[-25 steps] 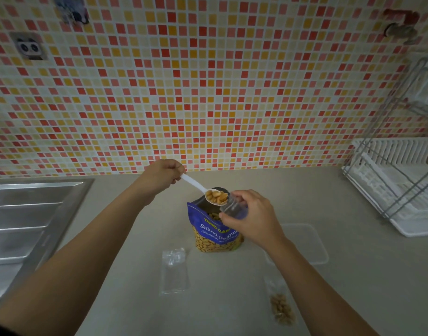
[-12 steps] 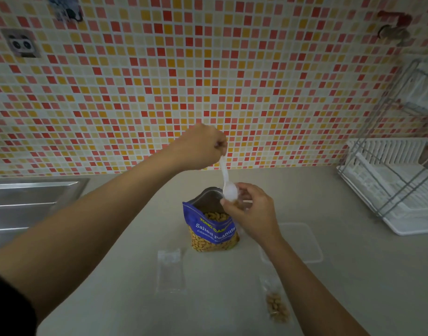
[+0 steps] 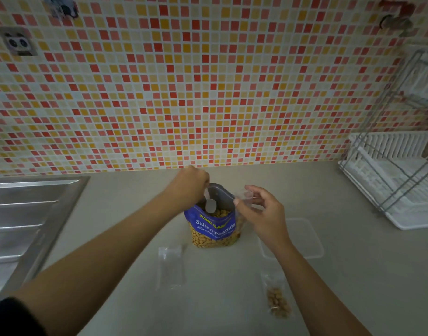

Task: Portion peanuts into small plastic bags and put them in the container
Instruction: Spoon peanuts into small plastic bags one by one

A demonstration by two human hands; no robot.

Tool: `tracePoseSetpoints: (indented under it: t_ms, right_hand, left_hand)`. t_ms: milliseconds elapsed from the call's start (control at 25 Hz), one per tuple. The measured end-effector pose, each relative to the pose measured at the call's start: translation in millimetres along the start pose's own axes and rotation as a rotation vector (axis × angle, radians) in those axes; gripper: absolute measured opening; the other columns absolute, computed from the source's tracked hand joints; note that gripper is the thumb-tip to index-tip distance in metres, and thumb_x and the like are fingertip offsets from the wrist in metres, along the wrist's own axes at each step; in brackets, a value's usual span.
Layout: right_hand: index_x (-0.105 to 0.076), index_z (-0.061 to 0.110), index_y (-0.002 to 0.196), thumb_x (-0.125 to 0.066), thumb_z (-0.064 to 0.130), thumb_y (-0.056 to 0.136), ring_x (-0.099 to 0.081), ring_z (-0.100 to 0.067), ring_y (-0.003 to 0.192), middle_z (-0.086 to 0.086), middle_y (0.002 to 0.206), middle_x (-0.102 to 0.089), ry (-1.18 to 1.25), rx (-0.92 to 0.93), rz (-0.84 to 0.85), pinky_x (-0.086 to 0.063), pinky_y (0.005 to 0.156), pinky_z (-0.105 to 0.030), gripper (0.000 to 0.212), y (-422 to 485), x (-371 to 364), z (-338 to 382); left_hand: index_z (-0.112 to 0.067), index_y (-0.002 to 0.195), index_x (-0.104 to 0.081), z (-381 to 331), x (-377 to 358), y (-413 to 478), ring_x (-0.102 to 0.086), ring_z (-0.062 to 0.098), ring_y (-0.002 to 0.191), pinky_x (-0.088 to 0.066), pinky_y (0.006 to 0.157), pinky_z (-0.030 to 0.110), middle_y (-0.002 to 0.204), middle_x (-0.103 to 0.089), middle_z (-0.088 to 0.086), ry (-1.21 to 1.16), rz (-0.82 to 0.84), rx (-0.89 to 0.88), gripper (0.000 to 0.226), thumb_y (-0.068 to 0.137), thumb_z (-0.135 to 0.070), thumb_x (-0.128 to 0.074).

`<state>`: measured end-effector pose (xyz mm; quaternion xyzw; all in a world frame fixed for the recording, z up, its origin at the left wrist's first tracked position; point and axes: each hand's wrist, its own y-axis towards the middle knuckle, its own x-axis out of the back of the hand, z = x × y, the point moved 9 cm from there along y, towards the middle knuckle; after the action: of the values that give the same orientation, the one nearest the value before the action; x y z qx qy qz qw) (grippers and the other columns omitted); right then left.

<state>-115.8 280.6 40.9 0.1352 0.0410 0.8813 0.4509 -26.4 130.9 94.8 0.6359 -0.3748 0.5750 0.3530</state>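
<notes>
Head view: left hand (image 3: 192, 184) grips spoon (image 3: 210, 205) inside peanut pouch (image 3: 214, 226); right hand (image 3: 263, 214) pinches small bag (image 3: 246, 197) beside.

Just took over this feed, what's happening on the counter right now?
A person is portioning peanuts. The left hand dips a white spoon into the open peanut pouch, while the right hand holds a small clear bag beside it. One filled bag and one empty bag lie on the counter; the clear container looks empty.
</notes>
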Motion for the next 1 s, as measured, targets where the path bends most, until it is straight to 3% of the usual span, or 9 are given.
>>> tracePoseSetpoints:
  t_ms: [200, 440, 640, 920, 1000]
  right_hand:
    - [-0.064, 0.02, 0.109, -0.073, 0.038, 0.065, -0.064, -0.01, 0.091, 0.002, 0.099, -0.067, 0.025, -0.013, 0.015, -0.049, 0.062, -0.01, 0.048, -2, -2, -4]
    - [-0.063, 0.016, 0.11, -0.078, 0.026, 0.073, -0.062, -0.006, 0.088, 0.009, 0.096, -0.065, 0.056, -0.005, 0.001, -0.047, 0.063, -0.008, 0.041, 2, 8, -2]
    - [-0.063, 0.017, 0.111, -0.076, 0.023, 0.075, -0.062, -0.009, 0.09, 0.011, 0.097, -0.063, 0.047, 0.011, -0.013, -0.046, 0.062, -0.006, 0.04, 4, 12, 0]
    - [-0.061, 0.019, 0.116, -0.074, 0.027, 0.077, -0.059, -0.006, 0.097, 0.009, 0.103, -0.061, -0.023, 0.029, 0.007, -0.047, 0.064, -0.005, 0.042, 3, 14, 6]
    - [-0.061, 0.019, 0.116, -0.073, 0.026, 0.077, -0.059, -0.006, 0.096, 0.01, 0.103, -0.061, -0.031, 0.038, 0.013, -0.049, 0.065, -0.006, 0.041, 3, 13, 8]
  left_hand:
    - [-0.002, 0.113, -0.056, -29, -42, 9, -0.062, 0.026, 0.098, -0.05, 0.078, 0.03, 0.109, -0.063, 0.014, 0.079, 0.143, 0.047, 0.026, 0.09, -0.015, -0.052]
    - [-0.003, 0.106, -0.059, 5, -43, 12, -0.063, 0.024, 0.084, -0.053, 0.072, 0.028, 0.099, -0.066, 0.013, -0.261, 0.039, 0.334, 0.024, 0.092, -0.019, -0.048]
    - [-0.005, 0.101, -0.067, 20, -42, 10, -0.059, 0.017, 0.077, -0.047, 0.06, 0.02, 0.093, -0.067, 0.006, -0.413, 0.021, 0.376, 0.023, 0.089, -0.017, -0.052]
    - [-0.006, 0.091, -0.07, 43, -35, 0, -0.06, 0.02, 0.093, -0.054, 0.087, 0.033, 0.089, -0.063, 0.003, -0.758, 0.0, 0.437, 0.015, 0.086, -0.002, -0.056]
    - [-0.008, 0.084, -0.068, 55, -37, -6, -0.06, 0.018, 0.087, -0.055, 0.08, 0.03, 0.084, -0.063, 0.004, -0.842, 0.002, 0.488, 0.016, 0.087, -0.002, -0.054]
